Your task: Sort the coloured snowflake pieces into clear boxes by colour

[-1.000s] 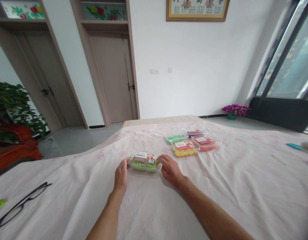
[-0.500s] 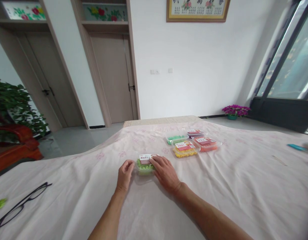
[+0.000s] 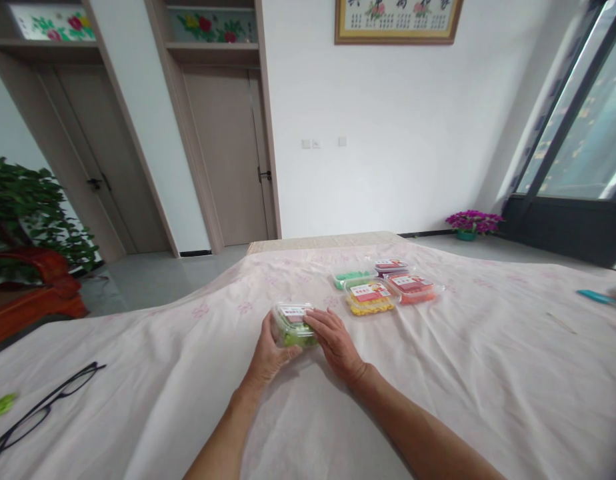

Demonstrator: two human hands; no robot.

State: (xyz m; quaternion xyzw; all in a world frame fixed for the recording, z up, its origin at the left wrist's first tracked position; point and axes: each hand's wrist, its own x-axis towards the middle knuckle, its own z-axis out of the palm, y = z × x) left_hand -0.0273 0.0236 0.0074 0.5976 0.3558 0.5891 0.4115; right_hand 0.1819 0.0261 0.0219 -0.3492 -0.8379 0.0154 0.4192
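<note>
A clear plastic box with green pieces inside and a white-and-red label on its lid is tilted up a little between my hands. My left hand grips its left side and near edge, the thumb across the front. Over the right part of the lid lies my right hand, fingers stretched out and pressed to the label side. Beyond, to the right, stand similar boxes: a yellow one, an orange-red one, a mint green one and a purple one.
Black eyeglasses and a bright green piece lie at the left on the pale flowered cloth. A blue object and a thin stick are at the right. Purple flowers stand on the floor behind.
My left hand has gone from pinching the box's left edge to wrapping round its side and front. The box now tilts slightly. My right hand stays on the lid.
</note>
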